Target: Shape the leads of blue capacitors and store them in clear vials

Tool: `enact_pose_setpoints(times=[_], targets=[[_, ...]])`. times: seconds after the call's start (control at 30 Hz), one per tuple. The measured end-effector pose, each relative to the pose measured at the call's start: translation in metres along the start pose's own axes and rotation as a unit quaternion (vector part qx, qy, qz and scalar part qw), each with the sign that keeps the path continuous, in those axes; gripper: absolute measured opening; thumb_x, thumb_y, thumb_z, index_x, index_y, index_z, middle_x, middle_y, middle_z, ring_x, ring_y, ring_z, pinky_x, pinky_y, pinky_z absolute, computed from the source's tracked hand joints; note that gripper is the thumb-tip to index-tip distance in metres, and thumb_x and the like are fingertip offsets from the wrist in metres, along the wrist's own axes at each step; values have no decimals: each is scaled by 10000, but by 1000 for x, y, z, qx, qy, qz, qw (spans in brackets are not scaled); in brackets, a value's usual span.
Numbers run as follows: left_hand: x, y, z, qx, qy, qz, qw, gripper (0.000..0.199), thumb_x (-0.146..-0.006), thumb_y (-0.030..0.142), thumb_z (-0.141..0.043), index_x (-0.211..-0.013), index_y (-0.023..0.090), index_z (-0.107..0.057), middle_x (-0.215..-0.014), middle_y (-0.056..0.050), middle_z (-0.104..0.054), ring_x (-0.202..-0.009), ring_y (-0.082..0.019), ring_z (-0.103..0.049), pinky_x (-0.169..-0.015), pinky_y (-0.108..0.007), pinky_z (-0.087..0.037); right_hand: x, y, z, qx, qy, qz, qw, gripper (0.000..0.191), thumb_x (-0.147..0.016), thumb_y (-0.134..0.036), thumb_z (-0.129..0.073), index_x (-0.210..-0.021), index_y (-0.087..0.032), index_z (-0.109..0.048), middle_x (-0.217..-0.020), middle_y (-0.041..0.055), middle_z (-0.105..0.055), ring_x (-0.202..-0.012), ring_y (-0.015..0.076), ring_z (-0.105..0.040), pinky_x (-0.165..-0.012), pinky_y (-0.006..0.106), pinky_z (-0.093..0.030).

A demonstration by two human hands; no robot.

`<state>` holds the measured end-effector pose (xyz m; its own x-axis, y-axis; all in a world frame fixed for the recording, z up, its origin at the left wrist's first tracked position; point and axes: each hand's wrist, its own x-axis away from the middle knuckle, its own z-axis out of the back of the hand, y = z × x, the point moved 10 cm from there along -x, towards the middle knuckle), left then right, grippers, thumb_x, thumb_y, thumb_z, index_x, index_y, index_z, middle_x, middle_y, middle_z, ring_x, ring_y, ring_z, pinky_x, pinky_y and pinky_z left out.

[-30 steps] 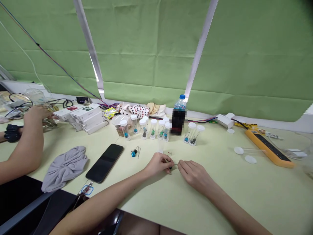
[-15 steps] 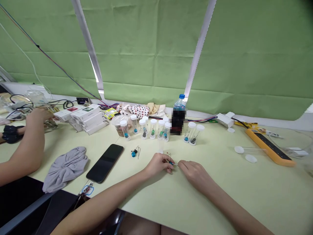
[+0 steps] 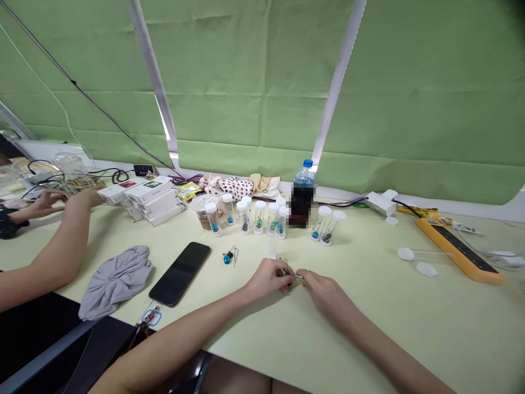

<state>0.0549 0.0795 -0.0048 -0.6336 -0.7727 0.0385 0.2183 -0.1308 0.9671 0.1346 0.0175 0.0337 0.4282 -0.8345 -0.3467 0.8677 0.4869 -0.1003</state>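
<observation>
My left hand (image 3: 268, 276) is closed, thumb and fingers pinching a small piece with a dark blue ball (image 3: 288, 275) and a thin bent wire rising from it. My right hand (image 3: 324, 287), just to the right, is closed in a pinch on a thin pale rod (image 3: 298, 276). The rod's tip reaches to the ball; whether it enters it I cannot tell. Behind my left hand stands a clear tube (image 3: 271, 247). On the table to the left lie a shiny blue ball (image 3: 227, 259) with a dark part, and thin metal wires (image 3: 235, 256).
Several white-capped tubes (image 3: 260, 219) holding coloured balls stand behind, near a blue-capped bottle (image 3: 304, 176). A phone (image 3: 180, 273) and grey cloth (image 3: 117, 282) lie left, with white boxes (image 3: 151, 200) and a co-worker's arm (image 3: 69, 246) beyond. An orange power strip (image 3: 455, 249) is at right.
My right hand has come slightly closer to my left, and less of the rod shows between them. The co-worker's hands have shifted, with a second hand now visible. The view has turned slightly left.
</observation>
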Motion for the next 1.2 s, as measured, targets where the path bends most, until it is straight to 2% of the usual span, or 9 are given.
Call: enact_pose_setpoints(times=[0.13, 0.33, 0.5, 0.67, 0.77, 0.9, 1.0, 1.1, 1.2], targets=[[0, 0, 2, 2, 7, 5, 1000, 248, -744, 360, -616, -777, 123, -682, -597, -24, -641, -550, -159, -640, -549, -230, -482, -2, -3, 0, 16, 1, 22, 1000, 197, -953, -152, -333, -1079, -192, -479, -946, 50, -587, -626, 127, -584, -528, 243, -424], [0, 4, 5, 10, 9, -2, 1000, 266, -751, 379, -613, -779, 122, -675, -583, -23, -634, -547, -166, -647, -548, -233, -480, 3, -14, 6, 130, 19, 116, 985, 290, -879, -22, -374, -1098, -150, -514, -877, 56, -559, -657, 150, -569, -559, 266, -435], [-1, 3, 5, -7, 13, -11, 1000, 245, -749, 360, -621, -782, 126, -684, -592, -21, -637, -542, -150, -643, -552, -218, -475, 6, -11, 7, 137, 32, 125, 982, 402, -844, 23, -393, -1200, -139, -484, -867, 50, -569, -663, 142, -574, -559, 258, -430], [-2, -1, 2, -10, 8, -12, 1000, 251, -740, 361, -635, -795, 123, -693, -570, -19, -628, -532, -149, -635, -546, -220, -480, 4, -9, 5, 75, -5, 106, 992, 303, -828, 6, -417, -1046, -169, -535, -781, 8, -552, -601, 116, -553, -505, 231, -371], [-1, -1, -1, -5, -1, -13, 1000, 256, -752, 366, -621, -783, 121, -690, -612, -29, -640, -536, -146, -634, -537, -218, -476, 2, -10, 8, 70, 5, 92, 993, 287, -834, -3, -416, -1031, -171, -539, -760, 6, -554, -606, 119, -555, -508, 234, -356], [-2, -2, 0, 5, -1, -12, 1000, 252, -761, 358, -607, -771, 118, -683, -620, -29, -637, -544, -141, -627, -540, -213, -474, 1, -14, 12, 120, 38, 90, 988, 284, -851, -3, -386, -1020, -163, -550, -782, 27, -576, -599, 124, -547, -519, 250, -345], [-3, -2, 1, 10, 0, -16, 1000, 243, -757, 354, -610, -755, 120, -674, -596, -20, -624, -528, -144, -625, -533, -217, -469, 2, -21, 17, 192, 77, 112, 972, 289, -856, 22, -355, -936, -158, -567, -844, 54, -597, -567, 115, -515, -530, 269, -331], [-4, -4, 1, 15, 2, -13, 1000, 237, -749, 354, -617, -740, 122, -665, -599, -17, -623, -514, -143, -623, -530, -222, -466, 4, -30, 18, 226, 91, 137, 960, 287, -850, 46, -364, -817, -155, -566, -785, 54, -587, -565, 126, -497, -548, 290, -320], [-4, -5, 1, 25, 8, -5, 1000, 241, -736, 359, -631, -742, 120, -666, -602, -17, -620, -515, -142, -618, -517, -221, -463, 5, -36, 16, 229, 86, 145, 959, 279, -865, 37, -373, -786, -150, -565, -712, 44, -555, -585, 139, -499, -563, 299, -324]])
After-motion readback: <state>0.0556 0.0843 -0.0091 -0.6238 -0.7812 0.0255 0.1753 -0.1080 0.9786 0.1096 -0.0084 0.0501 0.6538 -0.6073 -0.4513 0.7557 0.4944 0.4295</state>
